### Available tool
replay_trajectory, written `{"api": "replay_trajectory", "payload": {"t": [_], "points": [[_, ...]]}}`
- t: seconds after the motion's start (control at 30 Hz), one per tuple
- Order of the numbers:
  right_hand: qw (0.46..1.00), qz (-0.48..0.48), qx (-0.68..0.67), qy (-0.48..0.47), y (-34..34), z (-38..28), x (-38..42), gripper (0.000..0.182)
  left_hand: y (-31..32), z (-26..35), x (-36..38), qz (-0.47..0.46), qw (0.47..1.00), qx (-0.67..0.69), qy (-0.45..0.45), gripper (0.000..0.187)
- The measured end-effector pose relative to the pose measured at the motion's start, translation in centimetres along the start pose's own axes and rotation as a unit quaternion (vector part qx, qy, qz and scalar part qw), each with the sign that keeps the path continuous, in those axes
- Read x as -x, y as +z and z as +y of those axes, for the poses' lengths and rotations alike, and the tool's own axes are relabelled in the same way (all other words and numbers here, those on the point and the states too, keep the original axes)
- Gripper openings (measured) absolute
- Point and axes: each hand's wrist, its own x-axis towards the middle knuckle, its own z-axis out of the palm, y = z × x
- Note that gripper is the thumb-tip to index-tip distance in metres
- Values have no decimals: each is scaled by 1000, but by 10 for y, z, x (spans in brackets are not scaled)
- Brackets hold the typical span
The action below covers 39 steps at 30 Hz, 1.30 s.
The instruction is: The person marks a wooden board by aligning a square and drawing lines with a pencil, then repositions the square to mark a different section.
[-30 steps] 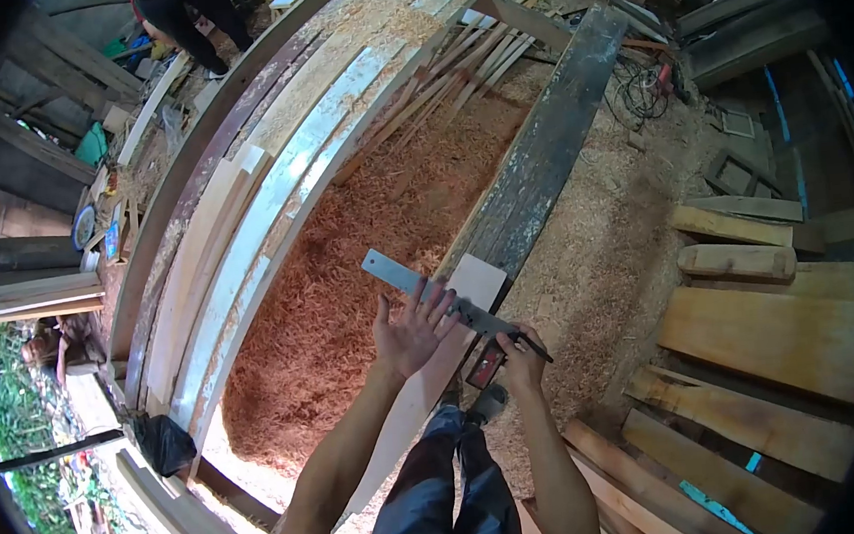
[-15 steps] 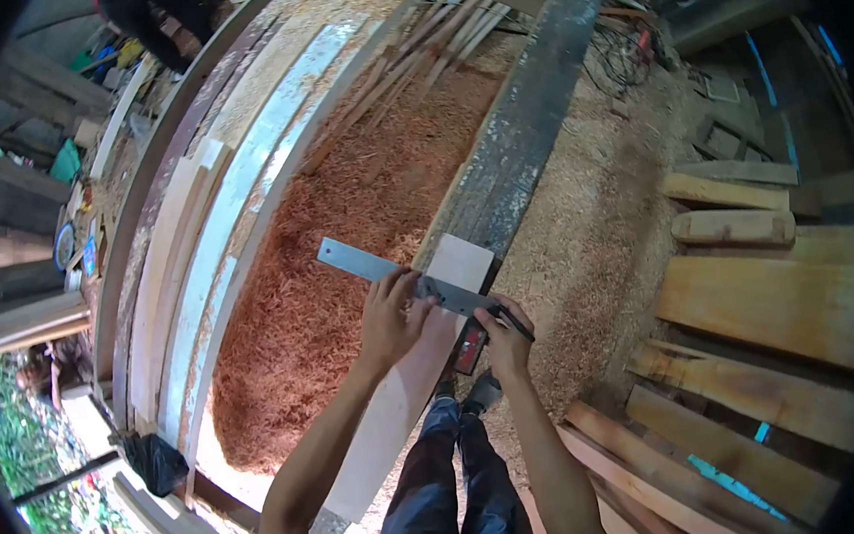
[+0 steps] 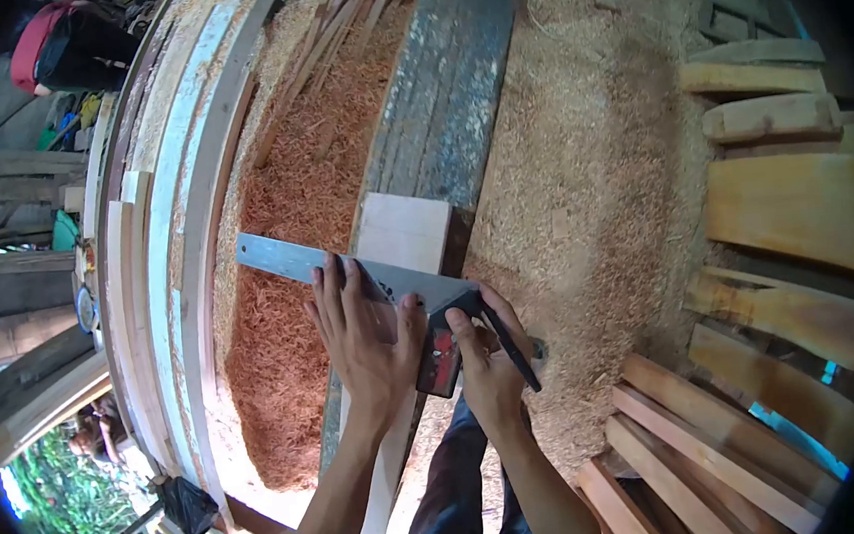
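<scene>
While reddish wood shavings [image 3: 288,408] fill the left of centre, a dark, weathered beam [image 3: 448,85] runs down from the top middle of the frame. On it lies a pale board [image 3: 402,227], reaching towards the bottom centre. At the centre, the left hand [image 3: 362,357] is partly open, fingers spread over the blade of a metal square [image 3: 416,280], which crosses the board with its end jutting out left above the shavings. Just right of centre, the right hand [image 3: 493,372] is closed around the square's black-and-red handle [image 3: 439,364], with a thin black stick [image 3: 512,349] between its fingers.
</scene>
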Motion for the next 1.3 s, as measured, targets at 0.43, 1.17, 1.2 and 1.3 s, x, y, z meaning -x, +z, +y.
{"api": "replay_trajectory", "payload": {"t": [0.43, 1.17, 1.2, 1.3], "points": [[999, 3, -8, -33, -2, -9, -11, 49, 3, 4, -10, -20, 999, 26, -26, 75], [999, -5, -9, 39, -2, -27, -22, 45, 7, 8, -22, -13, 998, 49, -44, 79], [999, -5, -9, 38, -1, -27, -22, 45, 7, 8, -22, -13, 998, 49, -44, 79], [1000, 8, -11, 24, 0, -25, -20, 47, 5, 9, -21, -21, 998, 35, -40, 80]]}}
